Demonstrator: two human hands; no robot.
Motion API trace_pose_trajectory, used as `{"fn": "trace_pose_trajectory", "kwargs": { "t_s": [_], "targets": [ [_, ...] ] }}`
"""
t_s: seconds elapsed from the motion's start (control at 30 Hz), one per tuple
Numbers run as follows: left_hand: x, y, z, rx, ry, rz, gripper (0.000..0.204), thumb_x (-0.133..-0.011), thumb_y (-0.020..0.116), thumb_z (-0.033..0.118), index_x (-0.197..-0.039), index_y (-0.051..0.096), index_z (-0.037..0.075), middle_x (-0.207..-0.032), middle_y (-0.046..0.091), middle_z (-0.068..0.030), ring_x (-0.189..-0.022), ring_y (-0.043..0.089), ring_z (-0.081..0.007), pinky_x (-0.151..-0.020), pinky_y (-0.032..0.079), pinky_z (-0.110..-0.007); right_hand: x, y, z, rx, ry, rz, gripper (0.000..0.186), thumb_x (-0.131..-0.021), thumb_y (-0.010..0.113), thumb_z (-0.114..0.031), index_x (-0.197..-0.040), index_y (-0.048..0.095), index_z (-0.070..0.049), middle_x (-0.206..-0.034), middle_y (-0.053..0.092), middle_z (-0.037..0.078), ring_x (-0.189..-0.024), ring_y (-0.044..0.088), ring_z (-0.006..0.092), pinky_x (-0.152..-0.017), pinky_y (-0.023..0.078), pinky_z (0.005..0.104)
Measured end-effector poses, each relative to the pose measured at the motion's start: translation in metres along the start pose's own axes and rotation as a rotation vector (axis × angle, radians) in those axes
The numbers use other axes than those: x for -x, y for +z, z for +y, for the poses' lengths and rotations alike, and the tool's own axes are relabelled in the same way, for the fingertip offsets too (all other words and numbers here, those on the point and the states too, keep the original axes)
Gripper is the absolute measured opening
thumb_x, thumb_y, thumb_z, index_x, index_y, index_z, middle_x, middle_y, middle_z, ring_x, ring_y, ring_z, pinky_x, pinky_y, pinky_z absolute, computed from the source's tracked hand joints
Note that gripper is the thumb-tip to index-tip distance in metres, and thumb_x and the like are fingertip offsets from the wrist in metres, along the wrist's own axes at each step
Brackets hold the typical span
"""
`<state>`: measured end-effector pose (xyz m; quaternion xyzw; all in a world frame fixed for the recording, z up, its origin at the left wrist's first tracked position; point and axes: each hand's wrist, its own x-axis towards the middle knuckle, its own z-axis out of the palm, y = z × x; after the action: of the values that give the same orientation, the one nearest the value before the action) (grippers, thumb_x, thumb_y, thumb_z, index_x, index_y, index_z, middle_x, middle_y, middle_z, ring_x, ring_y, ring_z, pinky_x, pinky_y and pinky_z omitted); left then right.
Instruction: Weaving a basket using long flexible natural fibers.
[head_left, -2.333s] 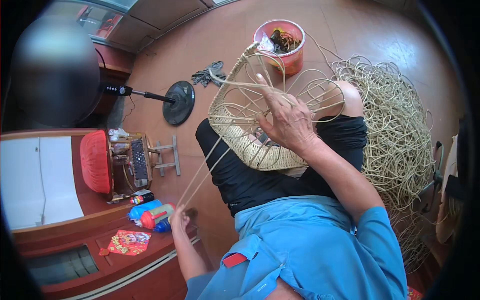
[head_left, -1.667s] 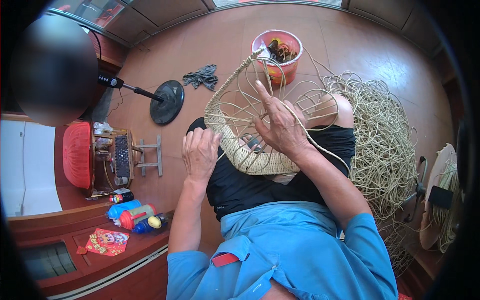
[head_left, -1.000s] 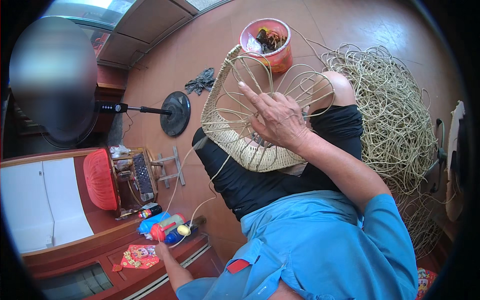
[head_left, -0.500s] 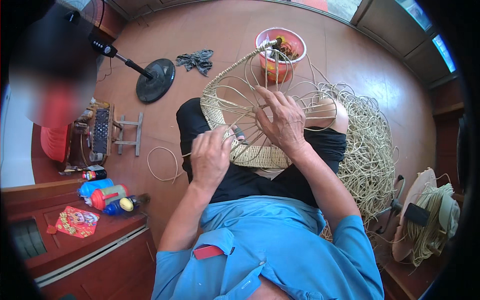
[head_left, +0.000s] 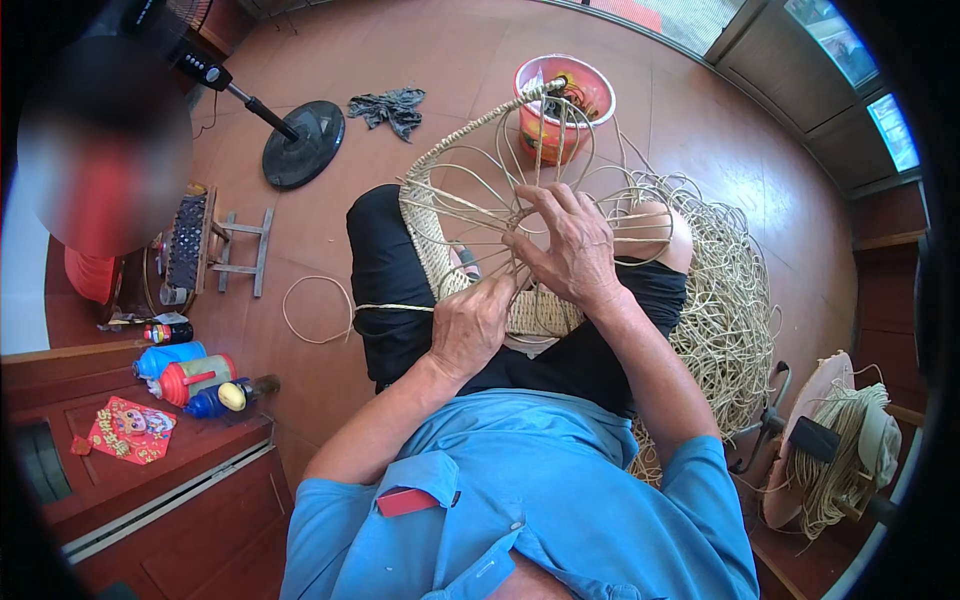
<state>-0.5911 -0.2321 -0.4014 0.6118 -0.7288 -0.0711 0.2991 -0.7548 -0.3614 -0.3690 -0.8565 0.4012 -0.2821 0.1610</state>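
A partly woven straw piece (head_left: pixel 421 232) lies over my lap, with a braided, curved rim and thin cords running inward like spokes to a small ring. My right hand (head_left: pixel 572 248) bends its fingers and thumb around the cords at that ring, holding them. Just below and to the left, my left hand (head_left: pixel 470 325) is closed in a pinch on a straw cord (head_left: pixel 395 307), whose tail runs left across my dark trouser leg and loops on the floor. The left fingertips are partly hidden among the spokes.
A large heap of loose straw cord (head_left: pixel 725 310) lies by my right leg. Ahead stands a pink-red bucket (head_left: pixel 550 140); a fan base (head_left: pixel 303 145) and dark cloth (head_left: pixel 390 110) are at left. Bottles (head_left: pixel 195 380) stand on a red cabinet; a cord bundle (head_left: pixel 835 460) rests at right.
My left hand has moved right and down, from the woven rim's left side to near my right hand, drawing the cord with it. My right hand stays at the ring.
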Motion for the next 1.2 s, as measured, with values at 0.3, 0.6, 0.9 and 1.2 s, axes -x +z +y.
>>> {"fn": "trace_pose_trajectory", "kwargs": {
  "t_s": [0.3, 0.6, 0.9, 1.2],
  "targets": [
    [0.002, -0.006, 0.000, 0.146, -0.033, -0.060, 0.008, -0.103, 0.069, 0.009, -0.110, 0.070, 0.005, -0.088, 0.075, -0.0159, -0.080, 0.077, -0.0384, -0.065, 0.059, -0.049, 0.000, -0.004, -0.003, 0.003, -0.001, -0.044, 0.051, -0.093, 0.080, -0.030, -0.140, 0.067, -0.013, -0.126, 0.068, 0.012, -0.112, 0.066, 0.0362, -0.098, 0.054, 0.0495],
    [0.009, -0.024, -0.015, 0.125, -0.020, -0.172, 0.006, -0.104, 0.068, 0.010, -0.108, 0.069, 0.005, -0.090, 0.078, -0.0165, -0.080, 0.079, -0.0374, -0.066, 0.061, -0.047, 0.000, 0.001, 0.004, -0.032, -0.059, -0.007, 0.041, -0.097, 0.074, -0.023, -0.137, 0.068, -0.012, -0.123, 0.068, 0.012, -0.105, 0.066, 0.0367, -0.096, 0.055, 0.0491],
    [0.009, -0.022, -0.017, 0.059, 0.026, -0.152, 0.006, -0.102, 0.069, 0.006, -0.108, 0.069, 0.004, -0.086, 0.076, -0.0163, -0.076, 0.078, -0.0365, -0.064, 0.060, -0.047, -0.003, 0.012, -0.013, 0.016, 0.037, 0.089, 0.033, -0.093, 0.074, -0.021, -0.124, 0.071, -0.012, -0.114, 0.068, 0.011, -0.099, 0.067, 0.0370, -0.090, 0.055, 0.0499],
    [0.009, -0.019, -0.023, 0.036, 0.023, -0.141, 0.006, -0.101, 0.067, 0.005, -0.106, 0.068, 0.006, -0.083, 0.074, -0.0150, -0.076, 0.078, -0.0362, -0.063, 0.059, -0.048, -0.005, 0.011, -0.012, -0.009, 0.060, 0.086, 0.038, -0.091, 0.078, -0.023, -0.125, 0.072, -0.011, -0.114, 0.069, 0.012, -0.104, 0.068, 0.0372, -0.094, 0.055, 0.0496]
  ]
}}
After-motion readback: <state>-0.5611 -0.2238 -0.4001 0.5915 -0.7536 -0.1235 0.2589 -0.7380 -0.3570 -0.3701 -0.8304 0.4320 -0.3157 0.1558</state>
